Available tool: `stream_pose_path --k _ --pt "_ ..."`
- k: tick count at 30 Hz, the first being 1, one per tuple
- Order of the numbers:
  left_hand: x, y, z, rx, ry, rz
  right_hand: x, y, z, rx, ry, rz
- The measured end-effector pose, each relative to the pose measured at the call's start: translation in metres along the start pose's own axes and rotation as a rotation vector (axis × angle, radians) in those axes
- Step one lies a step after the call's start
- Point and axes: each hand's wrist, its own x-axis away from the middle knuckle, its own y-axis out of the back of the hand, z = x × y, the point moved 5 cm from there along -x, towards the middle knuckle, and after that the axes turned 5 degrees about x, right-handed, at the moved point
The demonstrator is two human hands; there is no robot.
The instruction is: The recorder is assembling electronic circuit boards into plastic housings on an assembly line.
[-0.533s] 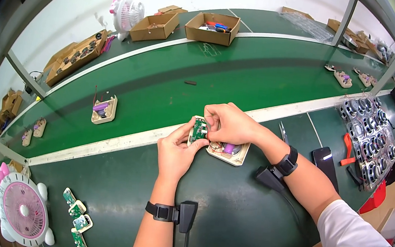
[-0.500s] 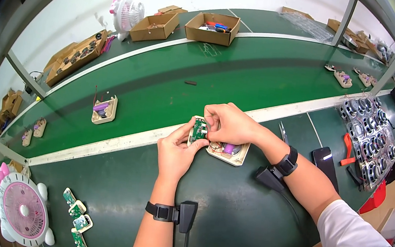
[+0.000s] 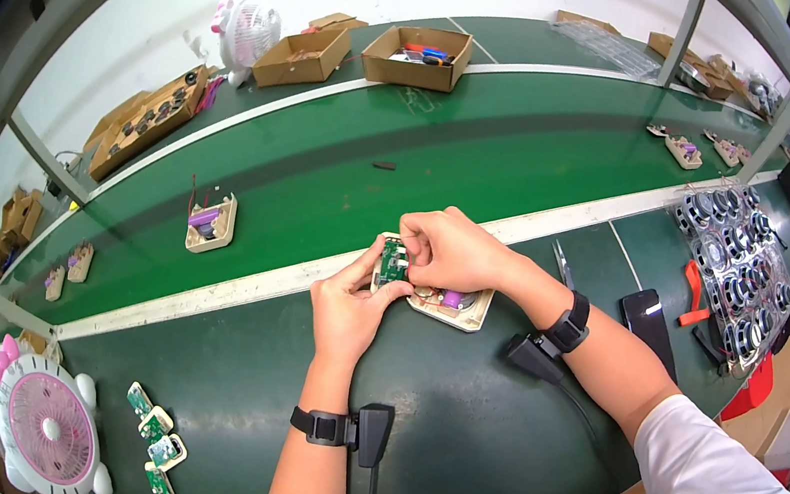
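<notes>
Left grip (image 3: pixel 346 311): narrow, holding a circuit board (image 3: pixel 391 261) by its edges. Right grip (image 3: pixel 458 253): fingers bunched at the board's right side; cannot tell what they pinch. Both over the green desk (image 3: pixel 463 408). Pale housing (image 3: pixel 475 313): open, just right of the board, partly under the right grip. Judged partway: purple cell (image 3: pixel 452 299) in; board and housing not yet joined. Board lies between the 2 grips. Wires (image 3: pixel 425 293): connections unreadable.

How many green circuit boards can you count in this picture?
5: one board in the left hand; four boards clustered on the bench, right of the pink-and-white fan. More may be hidden.
</notes>
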Motion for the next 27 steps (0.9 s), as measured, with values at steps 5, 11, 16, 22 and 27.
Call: stream_pose_path --k 5,11,16,22,27 --pt "0.001 0.008 0.008 0.113 0.05 -0.063 -0.005 -0.006 -0.003 -0.128 0.008 0.041" --pt "-0.003 0.003 0.006 0.169 0.074 -0.037 -0.005 -0.002 -0.008 -0.224 -0.005 0.08" --pt "-0.001 0.006 0.005 0.172 0.066 0.007 -0.006 -0.006 -0.01 -0.242 -0.057 0.129" --pt "-0.001 0.009 0.004 0.184 0.082 -0.011 -0.006 -0.007 -0.009 -0.289 -0.044 0.101" --pt "-0.002 0.009 0.004 0.196 0.044 -0.016 -0.005 -0.004 -0.009 -0.26 -0.061 0.067"
